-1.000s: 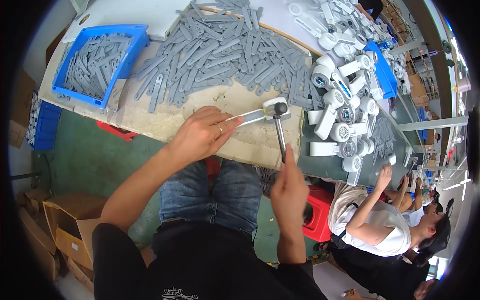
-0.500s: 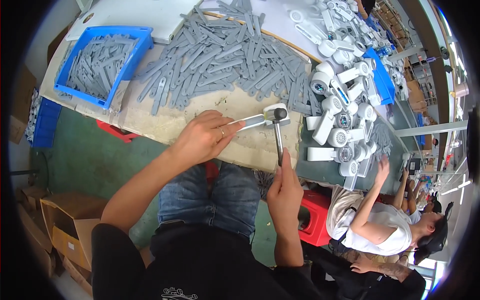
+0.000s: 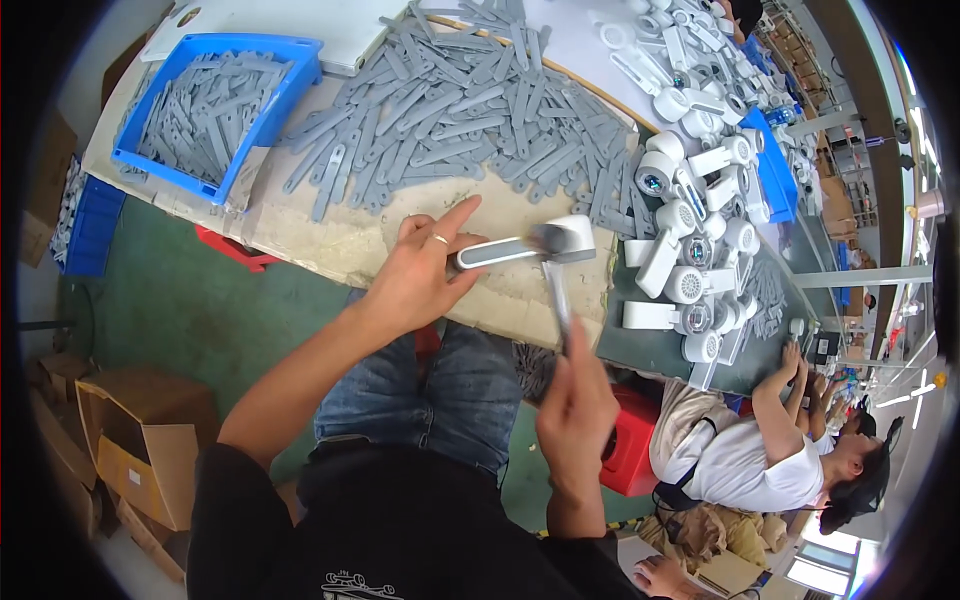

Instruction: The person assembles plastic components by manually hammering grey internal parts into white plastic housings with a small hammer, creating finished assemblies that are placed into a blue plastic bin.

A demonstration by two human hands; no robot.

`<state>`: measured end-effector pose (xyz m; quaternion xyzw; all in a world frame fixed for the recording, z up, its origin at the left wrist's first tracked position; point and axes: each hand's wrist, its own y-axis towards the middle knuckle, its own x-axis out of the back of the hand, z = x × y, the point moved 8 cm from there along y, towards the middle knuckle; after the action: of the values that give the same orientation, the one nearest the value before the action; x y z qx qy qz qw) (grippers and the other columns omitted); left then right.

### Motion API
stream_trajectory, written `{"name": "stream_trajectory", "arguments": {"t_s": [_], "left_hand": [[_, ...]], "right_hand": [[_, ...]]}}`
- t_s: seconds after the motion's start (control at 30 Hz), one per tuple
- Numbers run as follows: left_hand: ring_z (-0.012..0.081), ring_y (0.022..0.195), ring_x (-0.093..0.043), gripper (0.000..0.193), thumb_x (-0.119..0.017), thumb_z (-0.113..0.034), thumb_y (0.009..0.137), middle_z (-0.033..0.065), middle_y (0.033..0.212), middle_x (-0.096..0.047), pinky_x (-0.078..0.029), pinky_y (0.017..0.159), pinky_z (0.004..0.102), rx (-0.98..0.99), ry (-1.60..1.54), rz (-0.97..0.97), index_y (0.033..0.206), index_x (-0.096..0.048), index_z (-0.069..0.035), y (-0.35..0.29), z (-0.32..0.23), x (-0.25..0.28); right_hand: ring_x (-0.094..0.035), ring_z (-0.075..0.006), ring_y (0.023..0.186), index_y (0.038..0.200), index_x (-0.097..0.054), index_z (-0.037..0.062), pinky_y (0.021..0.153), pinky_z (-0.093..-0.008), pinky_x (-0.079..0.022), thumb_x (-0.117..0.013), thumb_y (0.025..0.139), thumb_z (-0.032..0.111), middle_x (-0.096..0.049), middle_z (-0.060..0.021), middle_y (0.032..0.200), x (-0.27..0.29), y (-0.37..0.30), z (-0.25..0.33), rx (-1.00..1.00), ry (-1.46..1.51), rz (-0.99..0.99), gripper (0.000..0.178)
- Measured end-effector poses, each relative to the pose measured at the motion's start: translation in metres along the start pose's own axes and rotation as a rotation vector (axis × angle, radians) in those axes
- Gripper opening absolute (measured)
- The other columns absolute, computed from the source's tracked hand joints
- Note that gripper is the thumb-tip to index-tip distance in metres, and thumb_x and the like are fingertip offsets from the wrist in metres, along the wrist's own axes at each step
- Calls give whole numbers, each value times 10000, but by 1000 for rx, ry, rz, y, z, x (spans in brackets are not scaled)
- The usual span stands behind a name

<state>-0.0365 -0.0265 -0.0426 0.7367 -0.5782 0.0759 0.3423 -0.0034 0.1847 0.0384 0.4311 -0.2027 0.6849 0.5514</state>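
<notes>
My left hand (image 3: 420, 270) grips the end of a white handheld fan (image 3: 482, 255), its index finger raised off the handle. A grey strip lies along the fan's handle, and the white head of the fan points right, low over the worktable (image 3: 340, 240). My right hand (image 3: 578, 415) is closed round the handle of a small hammer (image 3: 558, 295). The hammer's dark round head, blurred by motion, is over the joint between the fan's handle and head; whether it touches cannot be told. Just beyond lies a large heap of loose grey strips (image 3: 450, 110).
A blue bin (image 3: 190, 190) of grey strips stands at the left of the worktable. White fans (image 3: 690, 285) pile up on the right, near another blue bin (image 3: 785, 185). A co-worker in a white shirt (image 3: 765, 465) sits at right. Cardboard boxes (image 3: 185, 450) stand lower left.
The fan has shifted slightly and more of its handle end shows. My left index finger has lifted. The hammer has moved slightly and is now blurred. The co-worker's arm has moved.
</notes>
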Motion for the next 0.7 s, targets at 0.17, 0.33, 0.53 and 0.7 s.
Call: {"name": "stream_trajectory", "arguments": {"t_s": [0.17, 0.33, 0.53, 0.7], "left_hand": [[297, 861, -646, 798, -797, -138, 854, 53, 1077, -776, -361, 973, 380, 16, 52, 18, 1521, -379, -11, 1, 0, 2], [284, 822, -577, 844, -817, -154, 830, 51, 1061, -779, -351, 959, 372, 73, 23, 33, 1526, -367, 5, 0, 4, 0], [288, 829, -645, 790, -821, -126, 806, 69, 1111, -759, -400, 916, 390, 69, 16, 33, 1497, -442, -85, 0, 2, 4], [308, 982, -699, 326, -755, -33, 844, 118, 1128, -743, -571, 834, 390, -123, -54, -38, 1168, -724, -58, 2, -19, 19]], "right_hand": [[-616, -312, 692, 1433, -586, 67, 622, -380, -491, -584, 966, -14, -629, -158, 848, 4, -3, 10, 35, 31, 55, 474], [-600, -286, 661, 1424, -593, 61, 607, -374, -481, -595, 962, -6, -612, -146, 826, -7, -10, 7, 71, -18, 106, 467], [-623, -250, 678, 1426, -595, 57, 645, -361, -493, -595, 986, 46, -661, -167, 855, -30, 3, -8, 73, 2, 147, 440], [-460, -51, 644, 1482, -528, 27, 566, -211, -373, -563, 1060, 160, -551, 12, 773, -19, 12, -43, -98, 600, -9, 444]]}}
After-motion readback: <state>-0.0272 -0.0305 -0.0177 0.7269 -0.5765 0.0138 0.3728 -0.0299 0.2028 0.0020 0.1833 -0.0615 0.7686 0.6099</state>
